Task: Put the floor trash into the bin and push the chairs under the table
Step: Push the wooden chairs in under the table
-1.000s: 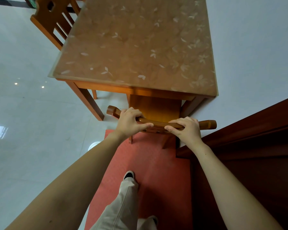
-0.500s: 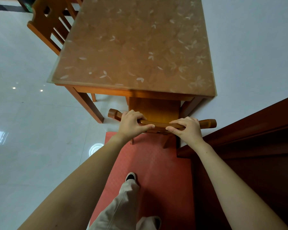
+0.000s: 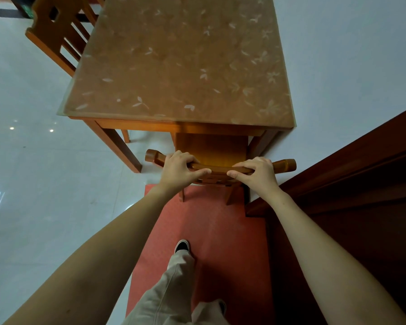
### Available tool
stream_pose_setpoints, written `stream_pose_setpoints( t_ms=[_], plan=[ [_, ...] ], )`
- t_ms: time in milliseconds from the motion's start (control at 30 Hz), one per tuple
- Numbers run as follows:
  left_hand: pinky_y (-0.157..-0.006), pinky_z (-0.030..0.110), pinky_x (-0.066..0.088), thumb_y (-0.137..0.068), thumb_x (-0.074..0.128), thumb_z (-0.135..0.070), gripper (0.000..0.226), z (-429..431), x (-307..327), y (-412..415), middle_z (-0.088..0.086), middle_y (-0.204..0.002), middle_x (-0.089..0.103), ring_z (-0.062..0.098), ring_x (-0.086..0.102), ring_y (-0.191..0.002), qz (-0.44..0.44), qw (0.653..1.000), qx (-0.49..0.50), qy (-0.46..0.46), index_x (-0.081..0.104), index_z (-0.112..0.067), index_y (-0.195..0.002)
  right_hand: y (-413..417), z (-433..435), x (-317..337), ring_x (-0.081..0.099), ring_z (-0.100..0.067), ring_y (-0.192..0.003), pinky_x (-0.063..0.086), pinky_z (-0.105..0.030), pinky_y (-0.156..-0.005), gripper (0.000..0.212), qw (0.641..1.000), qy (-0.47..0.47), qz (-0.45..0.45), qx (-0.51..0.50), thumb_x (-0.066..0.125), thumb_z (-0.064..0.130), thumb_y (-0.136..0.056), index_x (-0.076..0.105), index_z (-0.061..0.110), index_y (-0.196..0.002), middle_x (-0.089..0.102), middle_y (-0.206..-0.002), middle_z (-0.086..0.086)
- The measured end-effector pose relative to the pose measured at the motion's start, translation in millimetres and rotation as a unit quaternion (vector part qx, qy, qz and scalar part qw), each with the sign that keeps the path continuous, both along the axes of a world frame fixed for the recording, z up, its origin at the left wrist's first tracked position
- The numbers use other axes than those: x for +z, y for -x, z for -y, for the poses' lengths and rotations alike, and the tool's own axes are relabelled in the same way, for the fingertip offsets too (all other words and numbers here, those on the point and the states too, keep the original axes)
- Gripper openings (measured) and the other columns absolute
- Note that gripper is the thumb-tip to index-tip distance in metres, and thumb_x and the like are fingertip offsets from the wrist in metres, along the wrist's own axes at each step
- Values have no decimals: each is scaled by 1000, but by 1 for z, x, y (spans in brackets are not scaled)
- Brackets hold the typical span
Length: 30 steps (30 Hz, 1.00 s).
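Landmark: table (image 3: pixel 181 66), wooden, count 1, top under a translucent cover printed with pale leaf and flower shapes.

Chairs, count 2, both wooden.
- Near chair (image 3: pixel 211 148): at the table's near short end. Front of the seat lies under the table edge; the curved top rail stands just outside that edge. Its two rear legs stand on a red mat (image 3: pixel 220 231).
- Far chair (image 3: pixel 54 36): at the table's left long side, toward the far end, slatted back just beside the table edge.

Hands, count 2, both on the near chair's top rail.
- Left hand (image 3: pixel 178 168): grasps the rail left of centre, fingers curled over the top, thumb stretched along the near face.
- Right hand (image 3: pixel 256 173): grasps the rail right of centre in the same way. The thumbs point toward each other, close but apart.

Other items: pale glossy floor (image 3: pixel 45 184) left of the table; dark wood panelling (image 3: pixel 349 195) near-right of the table; a trouser leg (image 3: pixel 169 289) and a dark shoe (image 3: pixel 182 245) on the mat, nearer than the table.

Dark object with a green patch (image 3: pixel 21 8) beyond the far chair: cannot tell what it is.
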<state>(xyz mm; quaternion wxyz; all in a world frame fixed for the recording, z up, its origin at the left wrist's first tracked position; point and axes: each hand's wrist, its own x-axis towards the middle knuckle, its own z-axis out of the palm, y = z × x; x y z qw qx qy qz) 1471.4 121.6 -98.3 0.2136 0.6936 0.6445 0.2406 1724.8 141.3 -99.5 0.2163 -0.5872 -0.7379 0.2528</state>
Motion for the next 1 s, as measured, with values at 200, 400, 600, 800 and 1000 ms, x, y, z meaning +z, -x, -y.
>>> stream_pose_setpoints(
  t_ms=[200,400,600,800,1000],
  plan=[
    [-77,29,28,-69,52,-79,50,2,3,-17,-17,-73,56,7,48,-78,4,1000,15,6,63,-30,-74,-16,-8,-2,53,-7,-87,36,-36,-93,46,999,-22,-5,23,57,76,-73,76,37,-88,67,-80,23],
    [-76,28,24,-68,53,-78,49,3,1,-26,-18,-70,53,7,47,-78,16,1000,16,1,61,-31,-73,-26,-15,-2,53,-9,-90,30,-27,-88,49,1000,-5,0,29,59,78,-69,76,37,-89,68,-81,21],
    [-77,28,23,-69,56,-77,44,2,-3,-20,-18,-70,55,7,48,-78,30,999,13,-3,59,-33,-72,-22,-10,0,53,-8,-88,37,-32,-89,46,1000,-9,2,26,59,76,-71,76,37,-89,67,-79,21],
    [-76,28,22,-69,61,-74,41,-4,-3,-14,-19,-70,55,6,47,-78,35,999,7,7,59,-34,-71,-15,-12,0,53,-11,-90,39,-33,-89,54,1000,2,-2,11,54,83,-68,76,39,-90,67,-81,23],
    [-78,28,25,-70,57,-77,49,-11,-4,-7,-17,-72,58,6,48,-79,30,1000,4,6,64,-29,-74,-8,-14,1,53,-9,-88,38,-33,-90,52,1000,1,-2,4,54,82,-69,75,39,-90,65,-79,25]
  ],
)
